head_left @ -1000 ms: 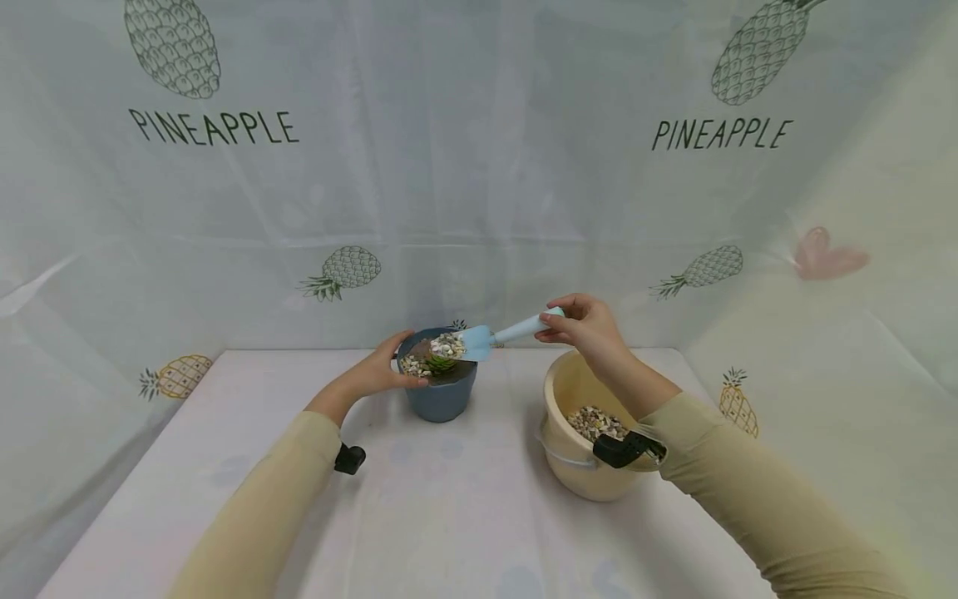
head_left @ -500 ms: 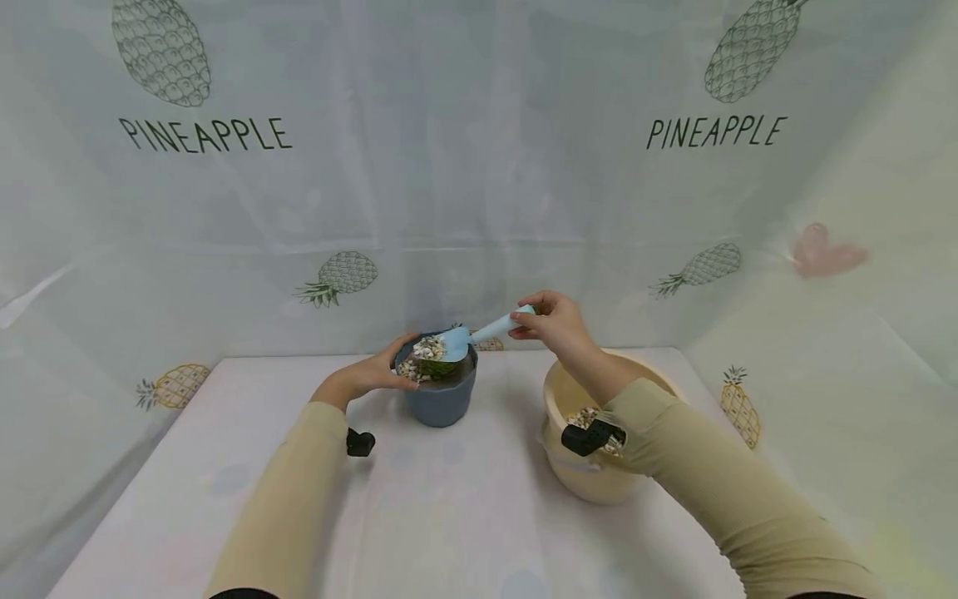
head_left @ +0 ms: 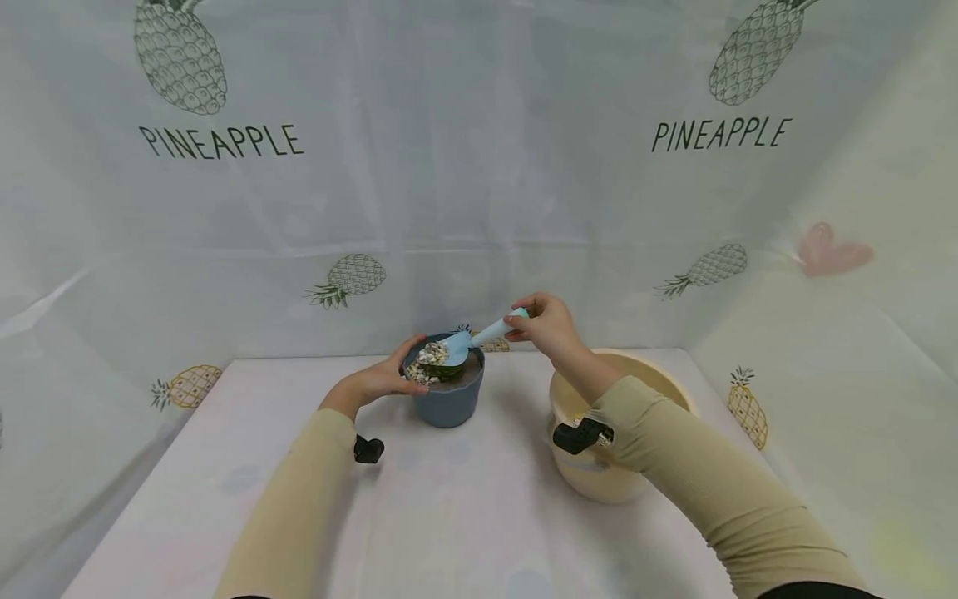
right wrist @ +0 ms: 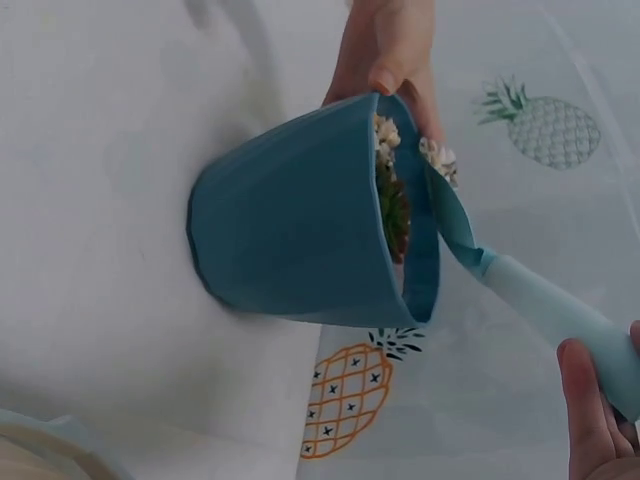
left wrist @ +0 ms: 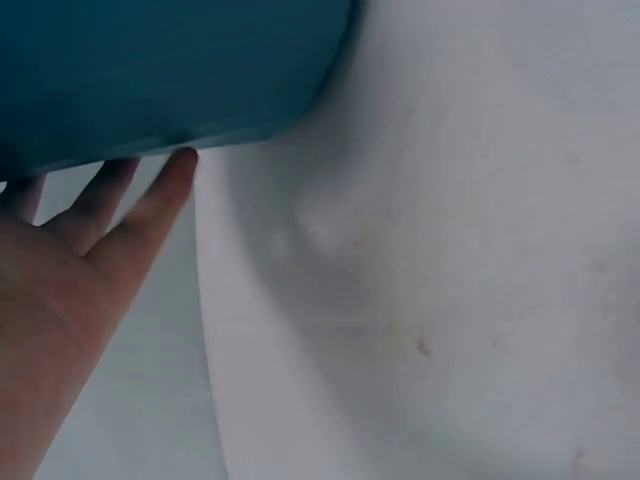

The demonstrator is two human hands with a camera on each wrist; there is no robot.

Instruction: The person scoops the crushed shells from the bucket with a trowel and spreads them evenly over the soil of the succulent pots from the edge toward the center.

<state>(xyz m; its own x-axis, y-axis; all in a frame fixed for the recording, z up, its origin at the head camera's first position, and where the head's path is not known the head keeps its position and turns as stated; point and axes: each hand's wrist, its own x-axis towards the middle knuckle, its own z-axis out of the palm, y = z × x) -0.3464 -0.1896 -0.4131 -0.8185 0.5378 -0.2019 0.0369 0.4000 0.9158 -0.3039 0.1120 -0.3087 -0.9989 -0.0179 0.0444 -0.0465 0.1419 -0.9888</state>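
A blue flower pot [head_left: 446, 405] stands at the back of the table, holding a small green succulent [right wrist: 392, 215] and pale pebbles. At the pot's left side my left hand [head_left: 377, 383] grips it, thumb at the near rim and fingers round the far side. My right hand [head_left: 550, 326] pinches the end of the handle of a light blue trowel [head_left: 490, 334]. The trowel's blade, loaded with pebbles [right wrist: 440, 160], tilts down to the left over the pot's opening and partly covers the succulent in the head view.
A cream bucket [head_left: 595, 487] stands to the right, under my right forearm, which hides most of the pebbles in it. Behind the table [head_left: 449, 516] hangs a pale curtain [head_left: 479, 166] printed with pineapples.
My right hand has moved left and slightly down with the trowel, bringing its blade lower over the pot. More pebbles show at the pot's left side. My left hand stays on the pot.
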